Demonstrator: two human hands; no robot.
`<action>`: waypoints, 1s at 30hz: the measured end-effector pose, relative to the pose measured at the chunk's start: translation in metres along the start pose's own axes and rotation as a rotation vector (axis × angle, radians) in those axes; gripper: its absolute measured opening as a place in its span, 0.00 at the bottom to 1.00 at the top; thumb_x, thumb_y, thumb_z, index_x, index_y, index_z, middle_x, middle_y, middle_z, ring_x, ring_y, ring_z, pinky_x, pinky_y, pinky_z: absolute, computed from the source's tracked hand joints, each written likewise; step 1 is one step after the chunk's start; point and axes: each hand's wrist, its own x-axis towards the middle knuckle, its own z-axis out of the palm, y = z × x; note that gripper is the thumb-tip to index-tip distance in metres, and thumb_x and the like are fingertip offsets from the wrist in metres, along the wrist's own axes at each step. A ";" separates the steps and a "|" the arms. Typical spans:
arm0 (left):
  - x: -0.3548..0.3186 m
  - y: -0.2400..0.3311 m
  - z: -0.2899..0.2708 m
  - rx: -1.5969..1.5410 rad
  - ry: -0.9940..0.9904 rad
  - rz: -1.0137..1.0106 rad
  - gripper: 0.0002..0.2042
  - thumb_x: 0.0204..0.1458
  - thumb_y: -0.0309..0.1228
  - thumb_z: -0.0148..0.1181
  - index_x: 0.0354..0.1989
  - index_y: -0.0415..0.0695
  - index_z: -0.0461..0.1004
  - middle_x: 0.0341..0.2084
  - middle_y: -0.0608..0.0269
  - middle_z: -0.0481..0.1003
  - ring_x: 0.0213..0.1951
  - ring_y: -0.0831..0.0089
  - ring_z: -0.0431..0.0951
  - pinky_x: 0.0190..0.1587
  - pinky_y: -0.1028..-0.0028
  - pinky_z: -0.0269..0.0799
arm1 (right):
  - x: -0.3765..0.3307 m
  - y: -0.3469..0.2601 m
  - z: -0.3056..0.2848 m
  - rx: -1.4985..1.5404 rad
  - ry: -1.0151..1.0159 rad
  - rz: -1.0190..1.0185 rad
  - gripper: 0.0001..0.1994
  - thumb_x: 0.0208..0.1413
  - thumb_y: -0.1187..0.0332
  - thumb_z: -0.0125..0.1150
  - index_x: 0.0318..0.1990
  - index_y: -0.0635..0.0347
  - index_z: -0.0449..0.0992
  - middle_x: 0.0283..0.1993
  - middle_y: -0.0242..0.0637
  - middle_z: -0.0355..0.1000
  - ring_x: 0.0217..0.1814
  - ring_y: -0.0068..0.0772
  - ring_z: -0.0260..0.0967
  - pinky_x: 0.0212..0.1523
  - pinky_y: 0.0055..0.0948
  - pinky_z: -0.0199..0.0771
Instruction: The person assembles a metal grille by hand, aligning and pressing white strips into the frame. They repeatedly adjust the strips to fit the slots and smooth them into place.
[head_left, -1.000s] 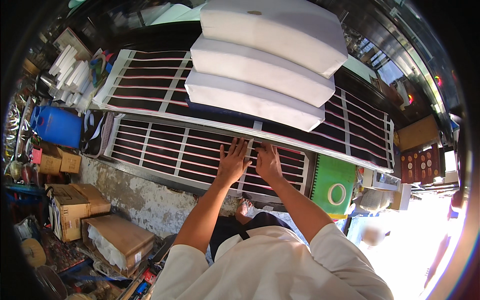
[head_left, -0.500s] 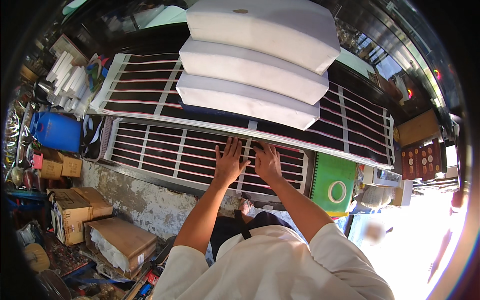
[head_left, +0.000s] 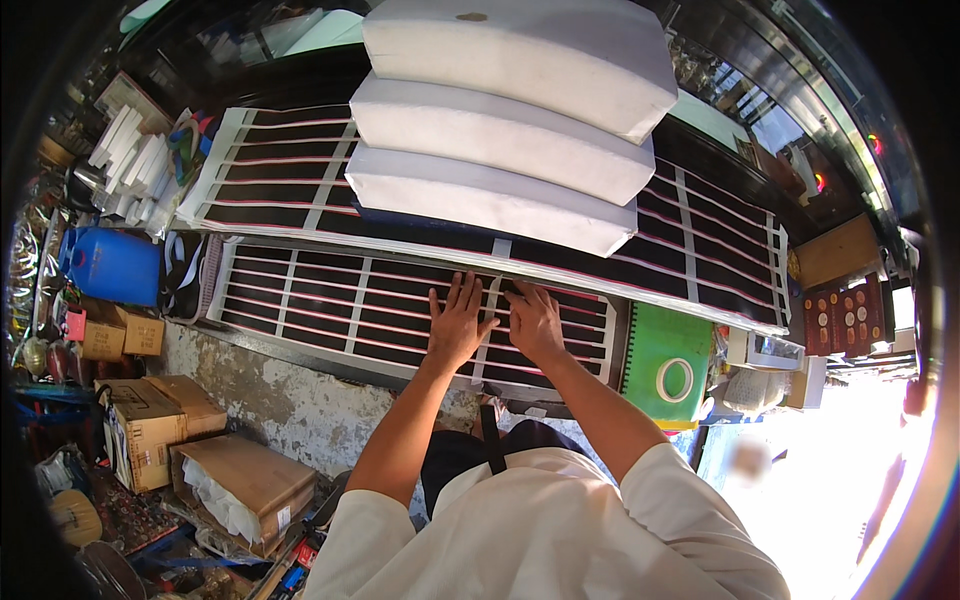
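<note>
A long sheet of black bands (head_left: 320,302), split by pale lines and light cross strips, lies in a shallow tray before me. My left hand (head_left: 459,322) rests flat on it with fingers stretched out, left of a cross strip. Just right of that strip, my right hand (head_left: 535,325) presses on the same sheet with fingers apart and slightly bent. Neither hand visibly holds anything. Behind and higher is a broader stack of similar striped sheets (head_left: 265,175). Several white wrapped blocks (head_left: 500,185) are piled on that stack and hide its middle.
At right lie a green spiral-bound book (head_left: 655,350) and a white tape roll (head_left: 674,380). A blue jug (head_left: 115,264) stands left of the tray. Below left are cardboard boxes (head_left: 245,487) on a cluttered floor. A patchy wall (head_left: 270,375) runs under the tray.
Both hands stay at nearly the same spots on the sheet. The view has shifted very slightly, and the dark strap at my waist has swung a little.
</note>
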 end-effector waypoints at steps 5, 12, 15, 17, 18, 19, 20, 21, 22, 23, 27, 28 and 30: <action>0.000 0.000 -0.001 -0.001 0.030 0.011 0.45 0.70 0.64 0.56 0.83 0.41 0.60 0.85 0.52 0.56 0.86 0.52 0.51 0.79 0.23 0.48 | 0.000 0.002 0.001 0.004 -0.043 -0.004 0.17 0.65 0.71 0.64 0.59 0.60 0.86 0.70 0.45 0.77 0.76 0.51 0.70 0.74 0.55 0.71; 0.001 0.000 -0.006 -0.005 -0.013 -0.001 0.44 0.70 0.64 0.56 0.83 0.41 0.60 0.84 0.52 0.57 0.86 0.54 0.53 0.79 0.22 0.47 | -0.004 0.001 0.003 -0.086 -0.080 -0.018 0.20 0.65 0.70 0.63 0.63 0.62 0.83 0.72 0.46 0.75 0.78 0.51 0.69 0.77 0.54 0.69; 0.002 0.000 -0.009 -0.050 -0.012 -0.011 0.43 0.71 0.62 0.56 0.83 0.42 0.60 0.84 0.53 0.58 0.86 0.55 0.53 0.78 0.21 0.47 | -0.006 -0.001 0.003 -0.147 -0.084 -0.030 0.21 0.65 0.71 0.63 0.65 0.62 0.82 0.73 0.47 0.74 0.78 0.51 0.69 0.77 0.53 0.68; 0.002 0.000 -0.010 -0.053 0.005 -0.008 0.41 0.71 0.60 0.57 0.83 0.42 0.61 0.84 0.53 0.58 0.86 0.55 0.53 0.78 0.21 0.47 | -0.008 -0.003 0.003 -0.170 -0.092 -0.024 0.22 0.64 0.71 0.63 0.66 0.62 0.81 0.74 0.47 0.74 0.78 0.51 0.69 0.77 0.52 0.68; 0.002 0.000 -0.010 -0.050 -0.005 -0.015 0.41 0.72 0.59 0.57 0.82 0.42 0.61 0.84 0.53 0.58 0.86 0.55 0.53 0.78 0.21 0.47 | -0.008 -0.004 0.004 -0.175 -0.097 -0.015 0.22 0.64 0.71 0.63 0.66 0.62 0.81 0.74 0.47 0.74 0.78 0.51 0.69 0.77 0.52 0.68; 0.002 0.000 -0.011 -0.056 0.008 -0.011 0.40 0.72 0.59 0.58 0.82 0.42 0.62 0.84 0.53 0.58 0.86 0.55 0.53 0.78 0.22 0.46 | -0.008 -0.004 0.004 -0.179 -0.100 -0.007 0.22 0.64 0.71 0.63 0.66 0.62 0.81 0.74 0.47 0.74 0.79 0.50 0.69 0.77 0.52 0.68; 0.002 0.000 -0.011 -0.059 0.009 -0.012 0.39 0.72 0.58 0.58 0.82 0.42 0.62 0.84 0.54 0.58 0.86 0.55 0.53 0.79 0.22 0.46 | -0.008 -0.004 0.004 -0.182 -0.103 -0.005 0.23 0.64 0.71 0.63 0.66 0.61 0.81 0.74 0.47 0.73 0.79 0.50 0.68 0.77 0.51 0.68; 0.003 0.000 -0.011 -0.058 -0.003 -0.018 0.39 0.72 0.57 0.58 0.81 0.42 0.63 0.84 0.54 0.58 0.86 0.55 0.53 0.79 0.22 0.46 | -0.007 -0.004 0.004 -0.186 -0.104 -0.003 0.23 0.64 0.71 0.63 0.66 0.61 0.80 0.75 0.47 0.73 0.79 0.50 0.68 0.77 0.51 0.68; 0.004 -0.001 -0.011 -0.055 0.018 -0.009 0.38 0.72 0.57 0.58 0.81 0.42 0.64 0.84 0.54 0.59 0.86 0.55 0.53 0.79 0.22 0.46 | -0.007 -0.004 0.004 -0.194 -0.119 0.012 0.23 0.64 0.71 0.63 0.67 0.61 0.80 0.75 0.47 0.73 0.79 0.49 0.68 0.77 0.51 0.68; 0.004 0.000 -0.011 -0.049 0.023 -0.006 0.38 0.72 0.56 0.58 0.80 0.42 0.65 0.84 0.54 0.59 0.86 0.55 0.54 0.78 0.22 0.46 | -0.008 -0.004 0.003 -0.194 -0.115 0.008 0.23 0.64 0.71 0.63 0.67 0.61 0.80 0.75 0.46 0.72 0.79 0.50 0.68 0.77 0.51 0.68; 0.007 0.002 -0.014 -0.029 0.031 -0.008 0.34 0.72 0.51 0.61 0.78 0.41 0.68 0.81 0.50 0.63 0.84 0.53 0.58 0.79 0.25 0.48 | -0.010 -0.007 0.003 -0.215 -0.140 0.032 0.25 0.64 0.72 0.62 0.69 0.60 0.78 0.77 0.46 0.70 0.79 0.51 0.67 0.78 0.52 0.67; 0.007 0.004 -0.015 -0.050 0.102 0.002 0.32 0.71 0.48 0.62 0.76 0.40 0.69 0.78 0.49 0.66 0.81 0.51 0.61 0.78 0.28 0.52 | -0.010 -0.008 0.002 -0.226 -0.159 0.049 0.25 0.63 0.72 0.62 0.69 0.60 0.78 0.78 0.46 0.69 0.80 0.51 0.67 0.78 0.52 0.66; 0.009 0.008 -0.015 -0.078 0.203 0.007 0.28 0.70 0.41 0.64 0.73 0.39 0.73 0.73 0.46 0.71 0.77 0.48 0.67 0.77 0.34 0.60 | -0.011 -0.011 0.001 -0.222 -0.165 0.062 0.27 0.62 0.72 0.63 0.70 0.59 0.78 0.78 0.46 0.68 0.80 0.50 0.66 0.78 0.52 0.66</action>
